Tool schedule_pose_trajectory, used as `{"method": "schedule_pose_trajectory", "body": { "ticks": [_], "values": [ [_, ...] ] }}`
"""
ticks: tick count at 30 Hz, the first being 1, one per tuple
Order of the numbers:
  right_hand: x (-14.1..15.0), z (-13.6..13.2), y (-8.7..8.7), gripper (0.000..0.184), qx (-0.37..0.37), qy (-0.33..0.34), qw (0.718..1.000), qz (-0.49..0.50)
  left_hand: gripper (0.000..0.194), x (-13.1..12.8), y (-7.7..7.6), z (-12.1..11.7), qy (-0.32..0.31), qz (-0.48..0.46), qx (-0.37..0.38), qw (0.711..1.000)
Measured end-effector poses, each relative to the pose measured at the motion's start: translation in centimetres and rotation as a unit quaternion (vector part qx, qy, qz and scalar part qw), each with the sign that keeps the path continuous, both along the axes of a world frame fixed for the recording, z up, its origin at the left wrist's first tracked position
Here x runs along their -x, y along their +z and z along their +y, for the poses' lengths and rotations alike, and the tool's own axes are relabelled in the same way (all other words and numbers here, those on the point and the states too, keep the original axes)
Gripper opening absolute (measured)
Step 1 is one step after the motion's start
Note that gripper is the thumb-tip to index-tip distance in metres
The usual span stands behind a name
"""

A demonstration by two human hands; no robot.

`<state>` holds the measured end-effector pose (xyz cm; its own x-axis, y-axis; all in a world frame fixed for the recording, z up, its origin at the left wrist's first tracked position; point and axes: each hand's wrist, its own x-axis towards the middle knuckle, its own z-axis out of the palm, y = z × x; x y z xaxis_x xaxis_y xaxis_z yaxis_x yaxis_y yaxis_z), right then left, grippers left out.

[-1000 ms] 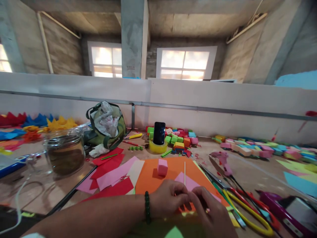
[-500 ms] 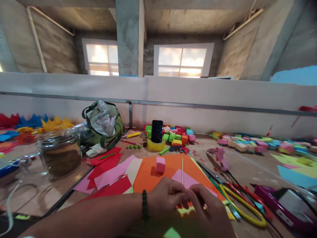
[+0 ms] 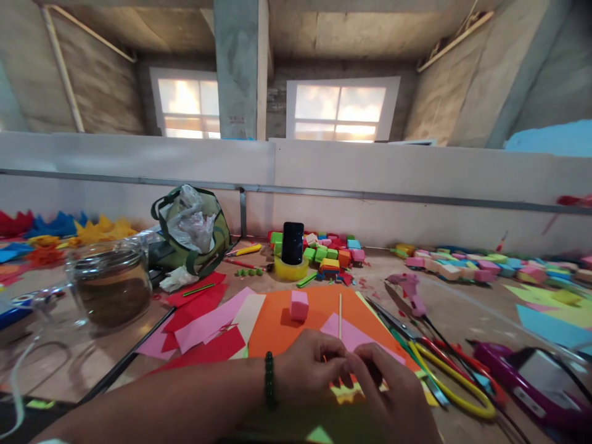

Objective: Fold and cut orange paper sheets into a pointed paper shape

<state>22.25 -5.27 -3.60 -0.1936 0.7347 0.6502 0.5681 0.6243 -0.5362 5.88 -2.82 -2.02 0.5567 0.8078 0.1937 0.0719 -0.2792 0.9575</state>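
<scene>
Lower centre of frame: left hand and right hand together, curled fingertips meeting. Whether they are clamped on anything: cannot tell; whatever might sit in the pinch is hidden or too small. Green bead bracelet on the left wrist.

Nearest thing: thin pale stick, just above the joined fingertips in the frame. Long axis runs almost straight up and down the picture, lower end pointing down at the fingers; contact there unclear. Left hand's fingers lie almost in line with it, right hand's slightly to the right, so left is marginally nearer.

Pink paper cube up and left of the hands, on the orange sheet, apart from both; left hand nearer. Pink sheet on the orange one, the stick lying across it.

Right of the right hand: yellow-handled scissors, blades toward the upper left. Beyond them, pink glue gun. Centre, farther up: phone upright at a roll of yellow tape. Left of frame: lidded glass jar.
</scene>
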Motion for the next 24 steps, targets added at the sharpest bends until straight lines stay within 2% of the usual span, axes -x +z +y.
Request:
{"method": "schedule_pose_trajectory", "body": {
  "ticks": [6,11,16,21,24],
  "values": [
    [0.23,-0.44,0.21,0.028,-0.004,-0.005,1.0,0.007,0.025,0.14,0.16,-0.3,0.006,0.018,-0.042,0.999],
    [-0.1,-0.19,0.07,0.027,-0.042,-0.008,0.999,-0.008,0.022,-0.03,0.04,-0.23,0.011,0.022,-0.033,0.999],
    [-0.14,0.13,0.15,0.022,-0.073,0.002,0.997,-0.018,0.024,0.04,0.2,-0.2,0.002,0.009,-0.057,0.998],
    [-0.18,0.25,0.35,0.007,-0.105,-0.02,0.994,-0.014,0.025,0.11,0.51,-0.35,0.006,0.014,-0.033,0.999],
    [-0.21,0.35,0.51,0.009,-0.128,-0.008,0.992,-0.02,0.023,0.06,0.42,-0.3,0.012,0.021,-0.041,0.999]
  ]
}}
